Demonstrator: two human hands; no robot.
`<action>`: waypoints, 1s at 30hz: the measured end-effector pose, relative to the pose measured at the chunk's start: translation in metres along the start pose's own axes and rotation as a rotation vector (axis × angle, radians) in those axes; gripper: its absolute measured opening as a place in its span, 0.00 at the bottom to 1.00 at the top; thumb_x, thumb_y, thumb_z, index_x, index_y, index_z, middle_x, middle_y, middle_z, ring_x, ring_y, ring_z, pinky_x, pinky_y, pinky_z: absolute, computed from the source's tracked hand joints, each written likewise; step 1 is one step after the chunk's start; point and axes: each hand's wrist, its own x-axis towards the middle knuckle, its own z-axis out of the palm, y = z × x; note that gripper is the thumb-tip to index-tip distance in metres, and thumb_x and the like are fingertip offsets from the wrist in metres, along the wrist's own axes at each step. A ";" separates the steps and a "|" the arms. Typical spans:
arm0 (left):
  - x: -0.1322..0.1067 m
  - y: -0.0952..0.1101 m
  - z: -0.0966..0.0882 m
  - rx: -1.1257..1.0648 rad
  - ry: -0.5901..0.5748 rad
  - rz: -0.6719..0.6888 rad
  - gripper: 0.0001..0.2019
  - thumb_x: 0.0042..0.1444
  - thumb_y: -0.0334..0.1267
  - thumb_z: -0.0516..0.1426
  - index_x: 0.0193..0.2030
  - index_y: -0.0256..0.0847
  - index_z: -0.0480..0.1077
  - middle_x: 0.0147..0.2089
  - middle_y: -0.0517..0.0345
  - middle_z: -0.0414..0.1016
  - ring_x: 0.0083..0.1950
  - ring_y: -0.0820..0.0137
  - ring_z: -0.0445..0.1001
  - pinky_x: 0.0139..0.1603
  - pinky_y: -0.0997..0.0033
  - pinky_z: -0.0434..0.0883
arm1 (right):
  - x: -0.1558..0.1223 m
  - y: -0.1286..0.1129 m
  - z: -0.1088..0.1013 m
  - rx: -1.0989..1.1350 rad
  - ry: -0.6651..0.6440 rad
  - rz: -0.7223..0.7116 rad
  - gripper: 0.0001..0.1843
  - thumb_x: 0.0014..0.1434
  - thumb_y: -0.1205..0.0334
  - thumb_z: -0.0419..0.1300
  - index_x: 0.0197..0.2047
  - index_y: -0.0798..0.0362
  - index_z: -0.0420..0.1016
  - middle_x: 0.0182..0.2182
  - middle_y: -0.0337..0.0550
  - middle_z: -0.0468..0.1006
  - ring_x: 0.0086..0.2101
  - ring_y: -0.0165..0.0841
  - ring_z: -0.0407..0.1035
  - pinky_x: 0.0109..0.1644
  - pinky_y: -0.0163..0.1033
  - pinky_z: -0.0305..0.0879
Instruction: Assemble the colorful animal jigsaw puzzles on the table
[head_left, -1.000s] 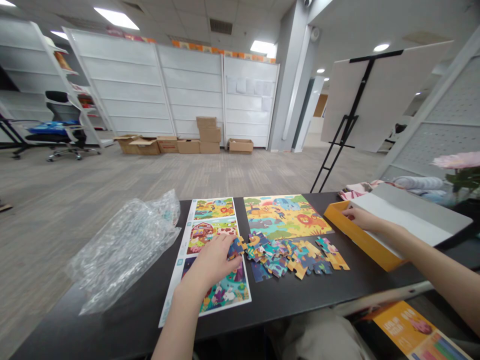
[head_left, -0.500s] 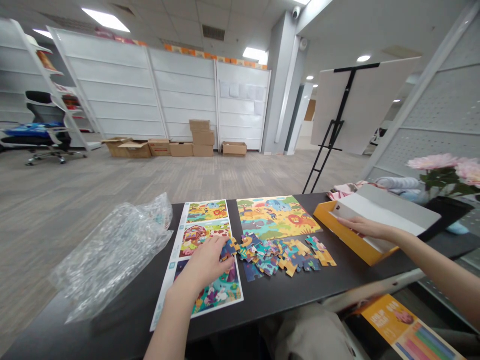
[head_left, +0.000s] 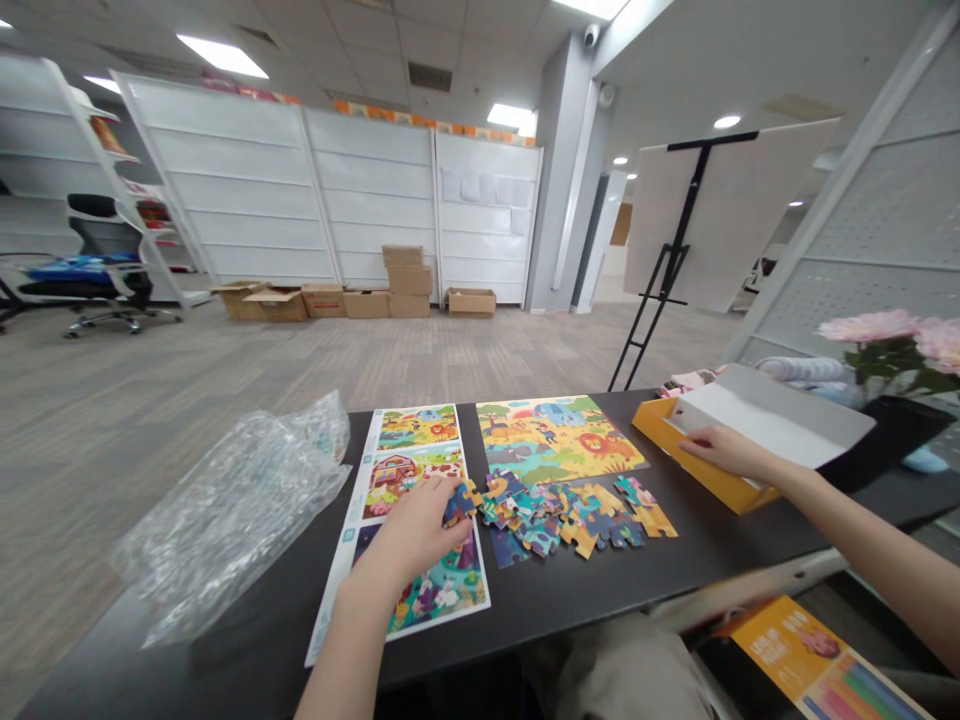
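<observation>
L hand (head_left: 416, 525) sits over the lower part of a long printed picture sheet (head_left: 412, 425) w/ three scenes, reaching right to the left edge of a loose heap of jigsaw pieces (head_left: 559, 517). Its grip is half closed, fingers curved, and the fingertips (head_left: 450, 497) touch a dark blue piece (head_left: 459, 504) at the heap's edge; can't tell if that piece is actually pinched. The heap lies on the black table (head_left: 262, 620), between the sheet and the R hand, just below a separate jungle-animal picture card (head_left: 559, 438), w/ pieces in blue, teal and yellow, all flat and jumbled. R hand (head_left: 724, 452) is well apart, its grip open, fingers nearly straight and holding nothing, resting at the near end of an orange box tray (head_left: 712, 482), whose white and grey lid (head_left: 780, 410) stands up behind it. A crumpled clear plastic bag (head_left: 225, 520) lies on the table left of the sheet. Pink flowers (head_left: 877, 340) in a dark vase (head_left: 892, 430) stand past the lid, and an orange booklet (head_left: 817, 655) lies below the table edge, near the person's trouser leg (head_left: 622, 670). Cardboard boxes (head_left: 367, 300) line the far wall on the carpet.
</observation>
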 end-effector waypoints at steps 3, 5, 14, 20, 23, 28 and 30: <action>0.001 -0.001 0.000 0.002 -0.013 -0.002 0.25 0.56 0.41 0.59 0.60 0.38 0.69 0.62 0.41 0.73 0.62 0.52 0.71 0.65 0.53 0.67 | 0.003 0.001 -0.002 0.026 -0.092 -0.002 0.26 0.59 0.38 0.50 0.18 0.44 0.69 0.23 0.53 0.78 0.26 0.44 0.67 0.36 0.48 0.58; 0.001 0.000 0.000 0.003 -0.022 -0.011 0.25 0.56 0.42 0.59 0.60 0.38 0.69 0.62 0.41 0.73 0.63 0.52 0.71 0.65 0.54 0.67 | 0.006 0.003 -0.003 0.013 -0.071 0.038 0.24 0.57 0.38 0.51 0.17 0.43 0.67 0.23 0.54 0.78 0.26 0.45 0.67 0.36 0.50 0.58; -0.002 0.002 -0.006 -0.039 -0.016 -0.005 0.25 0.54 0.39 0.60 0.59 0.39 0.70 0.62 0.41 0.73 0.63 0.52 0.71 0.64 0.52 0.67 | 0.001 -0.023 -0.013 -0.099 0.068 0.153 0.19 0.56 0.39 0.56 0.24 0.42 0.72 0.30 0.60 0.79 0.29 0.49 0.68 0.34 0.51 0.55; -0.003 -0.001 -0.007 -0.100 0.011 0.006 0.25 0.51 0.39 0.64 0.58 0.40 0.71 0.61 0.43 0.74 0.63 0.53 0.71 0.65 0.53 0.67 | -0.002 -0.101 -0.033 -0.096 0.306 0.010 0.18 0.60 0.41 0.55 0.39 0.44 0.77 0.46 0.59 0.80 0.41 0.54 0.71 0.39 0.52 0.59; -0.004 0.001 -0.013 -0.142 0.058 0.027 0.25 0.52 0.38 0.64 0.58 0.40 0.71 0.60 0.44 0.74 0.62 0.54 0.71 0.65 0.54 0.66 | -0.007 -0.153 -0.040 -0.046 0.357 -0.077 0.19 0.61 0.44 0.56 0.41 0.48 0.78 0.45 0.55 0.81 0.43 0.51 0.73 0.42 0.49 0.63; -0.005 0.009 -0.022 -0.234 0.094 0.086 0.25 0.55 0.38 0.63 0.61 0.42 0.69 0.61 0.48 0.73 0.62 0.58 0.71 0.64 0.56 0.68 | -0.018 -0.229 -0.037 0.192 0.308 -0.231 0.17 0.63 0.48 0.56 0.34 0.49 0.80 0.30 0.45 0.82 0.30 0.38 0.73 0.35 0.41 0.63; -0.005 0.012 -0.022 -0.266 0.112 0.085 0.27 0.55 0.36 0.63 0.62 0.44 0.68 0.62 0.49 0.73 0.63 0.58 0.71 0.64 0.55 0.68 | -0.019 -0.252 -0.031 0.280 0.271 -0.278 0.18 0.63 0.49 0.56 0.30 0.49 0.79 0.27 0.43 0.81 0.28 0.37 0.73 0.32 0.40 0.62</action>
